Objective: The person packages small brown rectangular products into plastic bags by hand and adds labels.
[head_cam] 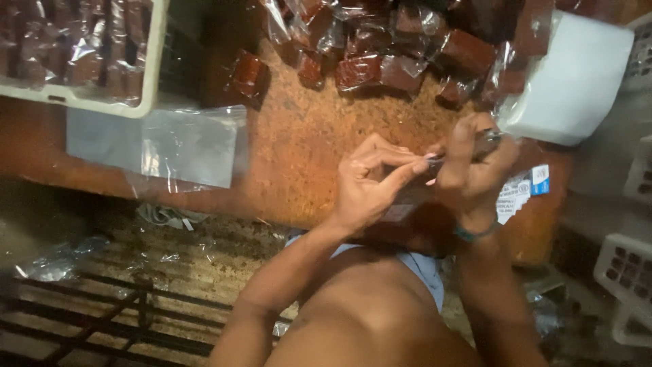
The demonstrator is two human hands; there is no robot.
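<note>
**2 hands pinch a small clear packet over the orange table**

Both hands are up and working close together, right of centre over the table edge. The left hand (370,180) has its fingers curled, thumb and forefinger pressed on the near end of a small clear packet (435,162). The right hand (475,163) closes on the far end of that same packet, fingers bunched around it, a teal band on the wrist. So the packet sits right between the 2 hands, held up off the table, touching both. It is blurred, and what it holds I cannot tell.

Just beyond the hands, at the top of the view, lies a heap of dark red blocks in clear wrap (394,47), spread across the worn orange table (299,136). 1 wrapped block (248,73) lies apart from the heap, off to the left. Further left, a pale crate (157,61) holds more of the same wrapped blocks, well apart from the hands. Below the crate, empty clear bags (183,146) lie flat near the table edge.

To the right of the right hand sits a white stack (577,81), near it but not touching. Under the right wrist a printed label sheet (519,194) rests on the table. White baskets (628,272) stand at the right edge.
</note>
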